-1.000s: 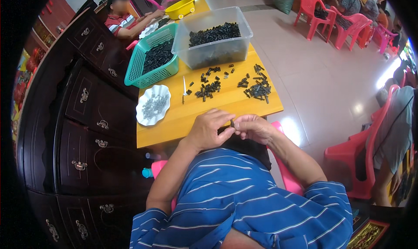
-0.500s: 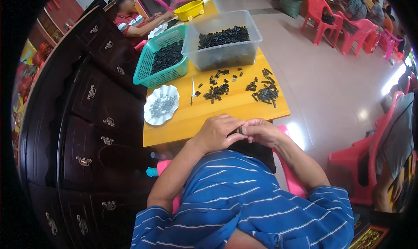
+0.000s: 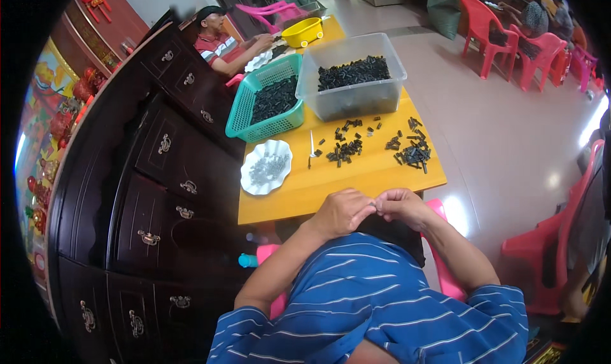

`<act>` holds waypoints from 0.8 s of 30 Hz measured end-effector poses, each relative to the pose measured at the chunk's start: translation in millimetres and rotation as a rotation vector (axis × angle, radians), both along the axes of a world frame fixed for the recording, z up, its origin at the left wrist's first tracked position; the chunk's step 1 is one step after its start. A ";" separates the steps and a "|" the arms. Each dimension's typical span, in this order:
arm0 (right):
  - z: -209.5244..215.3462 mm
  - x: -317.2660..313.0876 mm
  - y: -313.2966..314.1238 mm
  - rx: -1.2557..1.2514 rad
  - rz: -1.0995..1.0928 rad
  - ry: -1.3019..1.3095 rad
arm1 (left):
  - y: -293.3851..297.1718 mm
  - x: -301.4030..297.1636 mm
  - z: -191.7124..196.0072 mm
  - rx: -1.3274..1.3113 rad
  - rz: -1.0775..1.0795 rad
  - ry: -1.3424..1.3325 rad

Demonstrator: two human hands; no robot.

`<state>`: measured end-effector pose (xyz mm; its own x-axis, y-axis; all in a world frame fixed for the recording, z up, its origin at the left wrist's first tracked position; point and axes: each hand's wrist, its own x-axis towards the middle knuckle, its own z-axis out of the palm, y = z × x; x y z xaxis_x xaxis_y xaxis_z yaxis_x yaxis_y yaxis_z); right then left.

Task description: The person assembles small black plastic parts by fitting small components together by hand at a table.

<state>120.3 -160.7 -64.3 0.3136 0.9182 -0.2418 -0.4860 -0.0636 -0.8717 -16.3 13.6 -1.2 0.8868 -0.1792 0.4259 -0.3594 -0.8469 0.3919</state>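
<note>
My left hand (image 3: 347, 212) and my right hand (image 3: 402, 208) meet over my lap, just off the near edge of the wooden table (image 3: 305, 202). The fingers of both are pinched together at one spot, and what lies between them is too small and covered to make out. Beyond my hands is a loose pile of short black tube-like pieces (image 3: 344, 151). A second pile of black pieces (image 3: 415, 154) lies to its right. On the left, a white scalloped dish (image 3: 248, 176) holds many tiny clear pieces. A thin white stick-like tool (image 3: 312, 142) lies between dish and pile.
A clear plastic bin (image 3: 353, 103) and a green basket (image 3: 254, 135), both holding black pieces, stand farther back with a yellow tub (image 3: 302, 32). Another person (image 3: 223, 46) sits at the far left. A dark drawer cabinet (image 3: 146, 192) flanks me; red chairs (image 3: 487, 30) stand right.
The view has shifted, so everything sits farther right in it. A dark piece that showed between my fingers is now hidden. My hands are still together.
</note>
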 end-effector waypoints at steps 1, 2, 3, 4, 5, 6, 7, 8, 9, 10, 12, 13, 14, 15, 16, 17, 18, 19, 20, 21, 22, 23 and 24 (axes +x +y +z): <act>-3.5 -0.5 -0.5 0.006 0.017 0.073 | -3.9 -0.8 -1.4 -0.030 -0.010 -0.041; -5.7 -2.8 -1.5 0.009 0.014 0.073 | -6.4 -2.8 -2.6 -0.028 -0.013 -0.042; -6.9 -4.8 -1.4 0.015 0.043 0.133 | -7.8 -3.5 -4.2 -0.031 0.012 -0.068; -7.7 -5.9 -0.8 0.021 0.071 0.194 | -8.9 -3.8 -5.5 -0.035 0.037 -0.093; -8.6 -5.9 0.6 0.034 0.081 0.223 | -9.5 -3.0 -6.0 -0.039 0.062 -0.119; -8.5 -5.5 1.1 0.033 0.076 0.223 | -10.7 -2.9 -5.8 -0.041 0.058 -0.118; -7.7 -4.1 1.8 0.029 0.089 0.272 | -12.3 -3.4 -4.4 -0.028 0.069 -0.140; -7.6 -2.8 1.4 0.026 0.102 0.321 | -14.1 -3.7 -2.9 -0.015 0.080 -0.162; -8.2 -1.4 1.1 0.024 0.099 0.320 | -16.0 -3.6 -1.0 -0.017 0.078 -0.163; -9.1 -0.2 0.7 0.048 0.115 0.381 | -18.2 -3.4 1.1 -0.028 0.066 -0.168; -11.6 1.6 0.1 0.071 0.127 0.442 | -19.9 -2.5 1.6 -0.041 0.050 -0.173; -13.0 2.3 0.1 0.078 0.134 0.456 | -20.2 -2.1 0.9 -0.056 0.043 -0.184; -13.5 2.7 -0.3 0.086 0.142 0.470 | -20.6 -2.1 0.4 -0.071 0.035 -0.195; -12.4 2.3 -0.7 0.085 0.138 0.471 | -21.3 -2.9 0.1 -0.073 0.032 -0.195; -10.2 1.4 -0.5 0.086 0.154 0.452 | -22.1 -4.4 0.3 -0.114 0.041 -0.154; -8.7 0.9 -0.1 0.088 0.169 0.433 | -22.6 -5.6 1.3 -0.155 0.050 -0.114; -7.8 1.2 -0.1 0.087 0.166 0.434 | -23.0 -6.5 4.2 -0.157 0.048 -0.113; -7.1 1.8 -0.1 0.097 0.180 0.365 | -23.4 -7.5 8.8 -0.136 0.053 -0.076; -6.4 2.3 -0.1 0.106 0.193 0.297 | -24.2 -7.9 12.4 -0.115 0.058 -0.040; -4.9 2.0 0.2 0.105 0.192 0.298 | -24.8 -8.2 14.8 -0.116 0.057 -0.039; -2.7 1.4 0.0 0.093 0.182 0.223 | -25.5 -8.2 16.8 -0.068 0.068 -0.061; -1.4 1.1 -0.5 0.081 0.171 0.147 | -26.1 -8.2 17.3 -0.019 0.078 -0.082; -1.0 0.8 -0.9 0.081 0.170 0.148 | -26.3 -8.5 16.3 -0.019 0.077 -0.081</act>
